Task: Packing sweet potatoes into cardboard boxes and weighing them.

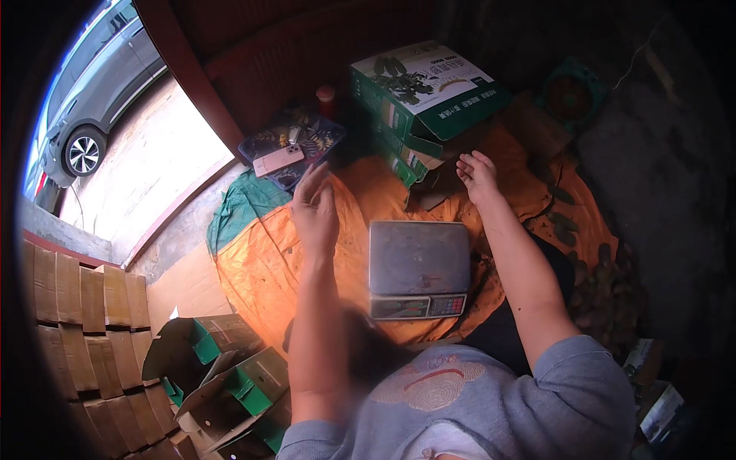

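My left hand (316, 208) is raised over the orange sheet, with its fingers stretched out and slightly blurred. It holds nothing and is nearest to a blue patterned tray (331, 138) with a pink phone (277, 160) in it. Across from it, my right hand (478, 176) hangs in the air with loosely bent fingers and nothing visible in them. Between my forearms a digital scale (418, 257) lies flat, its metal plate bare apart from some dirt specks. Beyond the right hand stands a printed green and white carton (429, 84), apart from the fingers.
The orange sheet (261, 253) covers the floor around the scale. Several dark oblong pieces of produce (563, 228) lie at the right. Open green-lined cartons (249, 391) and stacked brown boxes (96, 307) stand at lower left. A car (107, 84) is parked outside the doorway.
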Demonstrator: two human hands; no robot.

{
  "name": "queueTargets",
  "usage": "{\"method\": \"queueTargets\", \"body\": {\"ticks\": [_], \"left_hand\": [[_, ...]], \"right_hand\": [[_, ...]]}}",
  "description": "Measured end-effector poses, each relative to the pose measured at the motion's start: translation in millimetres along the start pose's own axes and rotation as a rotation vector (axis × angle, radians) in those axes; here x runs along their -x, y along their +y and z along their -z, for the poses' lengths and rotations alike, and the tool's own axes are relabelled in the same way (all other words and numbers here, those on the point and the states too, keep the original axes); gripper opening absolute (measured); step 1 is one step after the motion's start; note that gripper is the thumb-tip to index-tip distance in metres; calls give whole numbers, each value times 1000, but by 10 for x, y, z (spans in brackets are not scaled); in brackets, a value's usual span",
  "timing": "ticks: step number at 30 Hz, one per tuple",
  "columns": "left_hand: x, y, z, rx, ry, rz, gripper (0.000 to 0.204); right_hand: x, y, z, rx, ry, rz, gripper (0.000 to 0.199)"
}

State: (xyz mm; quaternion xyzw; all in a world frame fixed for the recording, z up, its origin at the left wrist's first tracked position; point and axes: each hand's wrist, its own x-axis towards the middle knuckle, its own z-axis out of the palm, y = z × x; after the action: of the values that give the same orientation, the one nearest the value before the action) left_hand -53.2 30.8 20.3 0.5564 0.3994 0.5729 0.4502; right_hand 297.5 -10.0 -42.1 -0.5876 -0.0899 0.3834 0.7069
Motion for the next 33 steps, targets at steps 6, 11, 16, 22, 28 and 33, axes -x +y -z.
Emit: {"method": "queueTargets", "body": {"ticks": [6,11,16,22,28,33], "left_hand": [[-111,-3,-287,-17,-12,-76,32],[-46,25,-313,-92,-35,-117,31],[-55,11,-253,-113,5,-76,28],[-146,48,-311,-101,23,-95,30],[-130,15,-119,-151,63,-154,32],[55,-22,-94,-203,32,14,32]], "right_hand": [[-1073,-155,-154,-38,74,-158,27],[-1414,-27,-433,-151,153,-187,31],[-1510,-9,-435,-20,97,-175,29],[-1464,-415,-231,180,44,-57,29],[-794,-817,146,169,-198,6,25],[-370,-1291,388,379,-487,118,30]]}}
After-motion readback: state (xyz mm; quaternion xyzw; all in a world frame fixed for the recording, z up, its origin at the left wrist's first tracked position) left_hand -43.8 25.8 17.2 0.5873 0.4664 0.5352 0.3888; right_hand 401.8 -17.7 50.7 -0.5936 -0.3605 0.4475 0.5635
